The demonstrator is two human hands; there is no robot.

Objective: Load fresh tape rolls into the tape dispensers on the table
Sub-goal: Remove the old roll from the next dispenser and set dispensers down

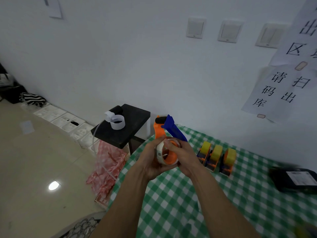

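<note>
Tape roll [160,152], glossy clear film on a white core, sits round the orange hub of a hard plastic dispenser [173,128] with a blue wedge-shaped handle, held above the green-checked table [171,203]. The left hand [151,162] curls round the roll. The right hand [184,156] clamps the dispenser's other side, thumb over the rim. Right of the dispenser stand three loaded dispensers [216,157] with yellow rolls.

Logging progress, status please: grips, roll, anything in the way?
Left grip, right grip both hold roll. Roll on dispenser, over its orange hub. To the right, three loaded dispensers, apart; nothing blocks.
</note>
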